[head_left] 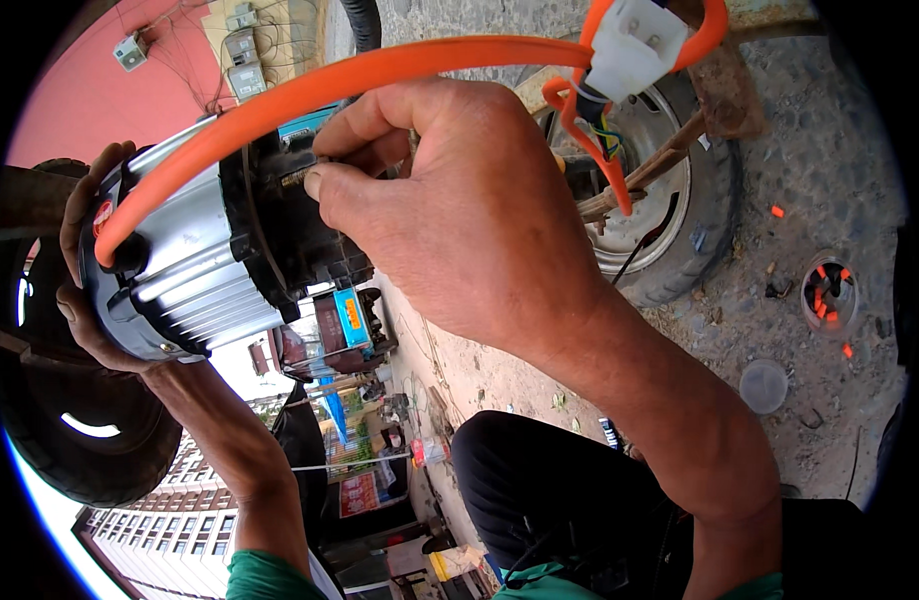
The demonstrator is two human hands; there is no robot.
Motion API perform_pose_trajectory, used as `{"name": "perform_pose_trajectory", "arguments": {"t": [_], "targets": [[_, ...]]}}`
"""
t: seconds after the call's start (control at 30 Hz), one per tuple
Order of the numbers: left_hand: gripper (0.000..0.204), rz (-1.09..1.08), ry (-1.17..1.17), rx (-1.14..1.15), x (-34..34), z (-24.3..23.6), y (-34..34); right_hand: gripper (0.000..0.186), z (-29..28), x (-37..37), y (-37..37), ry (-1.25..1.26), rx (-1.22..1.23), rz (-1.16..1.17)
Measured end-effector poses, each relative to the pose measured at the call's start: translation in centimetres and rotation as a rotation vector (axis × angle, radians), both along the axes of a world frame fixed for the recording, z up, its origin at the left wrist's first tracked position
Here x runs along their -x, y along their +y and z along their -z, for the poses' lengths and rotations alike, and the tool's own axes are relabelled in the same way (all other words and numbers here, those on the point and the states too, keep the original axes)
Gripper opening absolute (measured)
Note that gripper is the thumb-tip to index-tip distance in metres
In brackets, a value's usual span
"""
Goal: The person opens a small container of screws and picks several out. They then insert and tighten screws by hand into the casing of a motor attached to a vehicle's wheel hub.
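Observation:
A silver, finned electric motor (pixel 190 260) with black end caps lies tilted in front of me. My left hand (pixel 100 310) is wrapped round its far-left end cap, fingers on top and thumb below. Close by the motor's black inner end, my right hand (pixel 450 180) pinches a small threaded bolt (pixel 296 180) between thumb and forefinger; the bolt's other end is hidden in the fingers. A thick orange cable (pixel 380 62) leaves the motor's cap and arches over my right hand. It runs to a white plastic connector (pixel 635 48) with thin coloured wires below it.
A wheel with a pale rim (pixel 670 200) stands behind my right forearm, beside a rusty metal bar (pixel 670 150). A dark tyre (pixel 90 450) is at the left. On the dirty ground sit a clear tub (pixel 853 290) with orange pieces and a translucent lid (pixel 764 386).

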State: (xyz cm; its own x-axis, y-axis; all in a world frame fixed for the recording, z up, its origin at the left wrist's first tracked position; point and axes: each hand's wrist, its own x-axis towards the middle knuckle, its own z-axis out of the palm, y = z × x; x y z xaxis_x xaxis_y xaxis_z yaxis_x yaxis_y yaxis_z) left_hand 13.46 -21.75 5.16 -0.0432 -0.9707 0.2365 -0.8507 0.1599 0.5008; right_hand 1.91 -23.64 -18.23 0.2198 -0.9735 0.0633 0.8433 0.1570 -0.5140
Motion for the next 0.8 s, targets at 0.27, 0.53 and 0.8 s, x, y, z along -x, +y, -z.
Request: {"name": "perform_pose_trajectory", "arguments": {"t": [0.27,0.53,0.8], "targets": [[0.081,-0.011,-0.12,0.036,0.4,0.2,-0.1,0.011,-0.1,0.0,-0.7,0.052,0.059,-0.038],[0.081,0.02,-0.088,0.028,0.5,0.4,0.0,0.015,0.0,0.5,-0.8,0.033,0.068,-0.176],[0.086,-0.01,-0.07,0.014,0.5,0.1,0.4,0.014,-0.2,0.2,-0.8,0.055,0.206,-0.101]]}}
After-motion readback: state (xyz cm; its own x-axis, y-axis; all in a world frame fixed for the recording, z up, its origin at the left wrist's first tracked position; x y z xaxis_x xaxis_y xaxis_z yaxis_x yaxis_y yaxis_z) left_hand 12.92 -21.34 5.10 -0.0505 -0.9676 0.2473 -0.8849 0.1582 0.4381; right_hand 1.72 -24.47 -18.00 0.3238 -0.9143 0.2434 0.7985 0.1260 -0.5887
